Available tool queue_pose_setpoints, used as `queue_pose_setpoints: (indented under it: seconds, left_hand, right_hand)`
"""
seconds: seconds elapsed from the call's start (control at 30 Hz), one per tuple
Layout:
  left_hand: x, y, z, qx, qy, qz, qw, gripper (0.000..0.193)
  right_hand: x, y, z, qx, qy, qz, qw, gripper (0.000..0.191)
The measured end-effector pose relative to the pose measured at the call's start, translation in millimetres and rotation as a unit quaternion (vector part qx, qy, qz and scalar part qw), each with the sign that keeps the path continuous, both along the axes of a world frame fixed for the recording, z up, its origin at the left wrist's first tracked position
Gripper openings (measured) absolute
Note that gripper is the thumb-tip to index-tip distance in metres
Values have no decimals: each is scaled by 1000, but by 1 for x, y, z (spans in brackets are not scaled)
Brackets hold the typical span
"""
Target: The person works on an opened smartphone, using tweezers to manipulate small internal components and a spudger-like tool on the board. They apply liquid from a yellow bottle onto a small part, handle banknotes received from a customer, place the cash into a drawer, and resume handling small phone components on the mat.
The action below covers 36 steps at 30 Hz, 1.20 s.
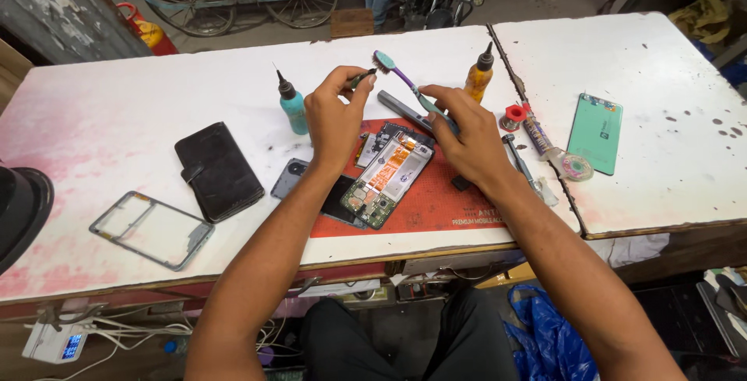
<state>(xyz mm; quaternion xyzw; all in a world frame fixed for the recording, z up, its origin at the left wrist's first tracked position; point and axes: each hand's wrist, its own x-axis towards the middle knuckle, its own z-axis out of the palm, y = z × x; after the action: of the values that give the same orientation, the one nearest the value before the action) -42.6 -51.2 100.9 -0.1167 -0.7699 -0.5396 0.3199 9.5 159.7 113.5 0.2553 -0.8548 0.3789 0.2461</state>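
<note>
Both arms are bare all the way up from the fingers [348,84], with no sleeves showing. The left hand [334,120] and the right hand [465,138] wear no gloves, rings or watch. Far back from the fingers, the legs wear black trousers [405,342].

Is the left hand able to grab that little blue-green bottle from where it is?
Probably yes. The teal bottle stands upright just beside the left hand, with bare white table between them. But that hand already pinches a small part, so its fingers are not free.
</note>
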Motion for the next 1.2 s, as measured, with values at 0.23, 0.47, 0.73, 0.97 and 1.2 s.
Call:
queue_pose_setpoints:
  seconds: [0.23, 0.47, 0.73, 0.97, 1.2]
  left_hand:
    - [1, 0, 1, -34, 12, 26, 999, 13]
    - [1, 1, 2, -70, 23, 55, 996, 14]
    - [7, 2, 5, -68, -11, 47, 997, 14]
    - [6, 3, 8, -53, -41, 48, 997, 15]
    - [5, 4, 6, -60, -23, 53, 997, 14]
  right_hand:
    - [3, -1, 2, 24, -17, -16, 999, 32]
    - [5, 0, 4, 46, -2, -15, 999, 35]
    - [7, 1, 7, 39, -44, -2, 998, 35]
    - [3, 4, 6, 27, -38, 15, 999, 36]
    - [3, 4, 7, 32, -59, 18, 998, 37]
